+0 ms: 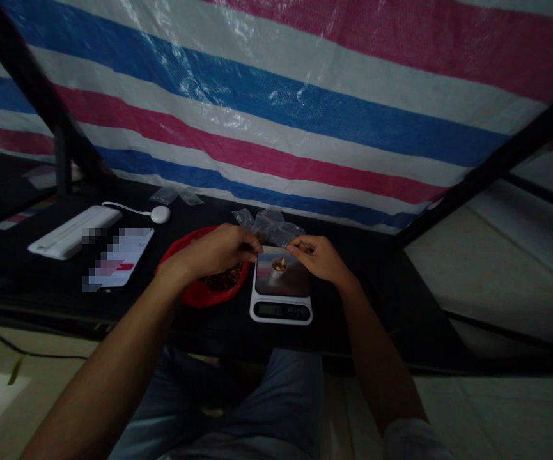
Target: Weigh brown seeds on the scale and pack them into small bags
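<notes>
My left hand [221, 251] and my right hand [318, 257] are both closed in a pinch on a small clear plastic bag [276, 234], stretched between them above a white kitchen scale [280, 291]. A small white cup [279, 268] with something pale in it stands on the scale's platform. Under my left hand sits a red bowl [198, 292] holding dark brown pieces. More clear bags [250, 219] lie just behind the scale on the black table [367, 306].
At the left of the table lie a white keyboard-like device [73, 231], a white mouse [160, 214] and a phone [119, 258]. Two small bags [178, 195] lie near the striped tarp [276, 115] behind. A black post [62, 160] rises at the left.
</notes>
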A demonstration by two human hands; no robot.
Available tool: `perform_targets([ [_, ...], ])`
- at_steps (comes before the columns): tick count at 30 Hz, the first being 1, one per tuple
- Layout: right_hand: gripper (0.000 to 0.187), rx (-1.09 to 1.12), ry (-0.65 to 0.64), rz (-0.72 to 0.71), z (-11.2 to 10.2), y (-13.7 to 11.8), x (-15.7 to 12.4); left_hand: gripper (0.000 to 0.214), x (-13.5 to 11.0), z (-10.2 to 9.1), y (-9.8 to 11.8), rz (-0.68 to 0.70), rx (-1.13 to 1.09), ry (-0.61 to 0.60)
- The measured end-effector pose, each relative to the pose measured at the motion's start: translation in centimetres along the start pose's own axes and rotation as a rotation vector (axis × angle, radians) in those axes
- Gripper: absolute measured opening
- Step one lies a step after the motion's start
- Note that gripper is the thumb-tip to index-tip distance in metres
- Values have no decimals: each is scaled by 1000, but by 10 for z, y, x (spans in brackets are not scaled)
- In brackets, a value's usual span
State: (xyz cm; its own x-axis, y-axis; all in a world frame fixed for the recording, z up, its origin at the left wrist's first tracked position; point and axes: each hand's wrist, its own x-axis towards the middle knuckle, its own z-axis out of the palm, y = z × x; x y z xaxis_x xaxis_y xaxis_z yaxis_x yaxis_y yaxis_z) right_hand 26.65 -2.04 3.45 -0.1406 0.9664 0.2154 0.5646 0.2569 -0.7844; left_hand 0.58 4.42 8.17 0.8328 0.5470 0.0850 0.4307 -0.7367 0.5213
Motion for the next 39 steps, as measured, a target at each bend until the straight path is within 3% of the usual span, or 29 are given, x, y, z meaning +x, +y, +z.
perform_targets([
  [5,24,13,-5,-16,-2,0,0,18,21,10,26,148,-99,25],
  [9,19,35,-58,-18,-5,-2,-3,18,28,20,33,139,-74,-35],
  [23,12,124,-243,-28,-7,-6,-8,23,23,27,29,105,-92,-17],
  [29,20,126,-323,60,-14,-7,-10,40,18,25,31,110,-91,4],
  [33,28,114,-487,139,-19,-6,-12,34,19,27,29,105,-103,16],
  [39,19,19,-528,178,-14,-4,-12,29,19,27,26,88,-126,40],
])
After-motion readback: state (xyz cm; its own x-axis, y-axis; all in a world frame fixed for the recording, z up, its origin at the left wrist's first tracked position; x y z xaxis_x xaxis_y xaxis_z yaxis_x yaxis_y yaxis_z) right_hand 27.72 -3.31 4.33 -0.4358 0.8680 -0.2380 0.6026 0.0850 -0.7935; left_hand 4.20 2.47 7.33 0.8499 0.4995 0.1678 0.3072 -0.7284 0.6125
